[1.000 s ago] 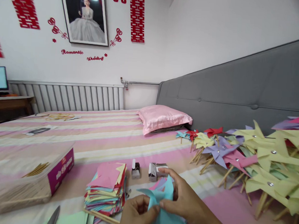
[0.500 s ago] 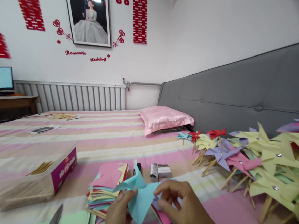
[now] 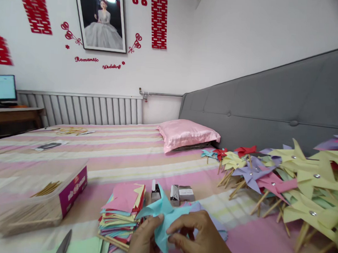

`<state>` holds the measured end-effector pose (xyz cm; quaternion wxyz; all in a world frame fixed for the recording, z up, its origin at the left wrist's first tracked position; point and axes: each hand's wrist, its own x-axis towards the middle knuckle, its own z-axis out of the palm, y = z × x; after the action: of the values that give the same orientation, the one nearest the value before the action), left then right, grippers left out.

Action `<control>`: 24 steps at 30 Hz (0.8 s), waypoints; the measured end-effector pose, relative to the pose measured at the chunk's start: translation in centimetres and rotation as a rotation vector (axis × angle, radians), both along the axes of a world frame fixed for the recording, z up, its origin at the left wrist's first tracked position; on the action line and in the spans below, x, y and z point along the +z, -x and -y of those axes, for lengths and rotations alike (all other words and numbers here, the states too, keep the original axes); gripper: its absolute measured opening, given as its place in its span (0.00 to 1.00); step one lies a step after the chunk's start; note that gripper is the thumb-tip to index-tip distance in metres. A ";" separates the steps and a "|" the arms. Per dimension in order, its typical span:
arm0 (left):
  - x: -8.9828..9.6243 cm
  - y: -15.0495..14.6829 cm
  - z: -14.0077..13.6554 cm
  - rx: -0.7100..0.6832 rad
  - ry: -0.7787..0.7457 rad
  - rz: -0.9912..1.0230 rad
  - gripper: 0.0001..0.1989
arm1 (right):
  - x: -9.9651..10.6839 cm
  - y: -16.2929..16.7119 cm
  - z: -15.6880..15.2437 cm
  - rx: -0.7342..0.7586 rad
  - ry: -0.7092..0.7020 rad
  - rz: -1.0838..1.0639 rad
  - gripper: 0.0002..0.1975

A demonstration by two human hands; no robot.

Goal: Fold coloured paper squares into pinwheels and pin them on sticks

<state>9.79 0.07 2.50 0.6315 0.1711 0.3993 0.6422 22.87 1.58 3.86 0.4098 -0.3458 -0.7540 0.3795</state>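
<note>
Between my two hands is a light blue paper pinwheel [image 3: 167, 215] with several of its points folded in toward the middle. My left hand [image 3: 145, 238] grips its left side, thumb on top of the paper. The fingers of my right hand [image 3: 196, 236] pinch its lower right part. Just left of the pinwheel stands a stack of cut coloured paper [image 3: 119, 215], pink on top. Lilac paper [image 3: 219, 228] shows behind my right hand, partly covered by it.
Many finished pinwheels on sticks [image 3: 272, 183] crowd the right side by the grey headboard [image 3: 263, 102]. At left are a clear box of sticks [image 3: 42, 202] and a blade [image 3: 63, 244] on green paper [image 3: 83, 249]. Small boxes [image 3: 181, 193] and a pink pillow [image 3: 188, 135] lie beyond.
The pinwheel and both hands have shifted slightly right. Another point of the blue paper is now folded in, and my right hand has moved from the paper's right corner to its lower part.
</note>
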 end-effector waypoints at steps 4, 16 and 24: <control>-0.8 0.0 -0.2 0.013 -0.050 -0.006 0.09 | 0.1 0.5 0.0 -0.050 0.147 -0.141 0.08; -1.3 0.1 -0.3 0.093 -0.033 -0.284 0.11 | -1.0 1.0 -0.4 -0.242 0.252 -0.167 0.12; -0.1 -1.0 0.1 0.197 -0.113 -0.395 0.11 | -1.1 0.9 -0.9 -0.312 0.123 -0.137 0.09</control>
<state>10.80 0.01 2.44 0.4646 0.2886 0.4935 0.6762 22.02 2.52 2.81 0.4922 -0.4562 -0.6369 0.3793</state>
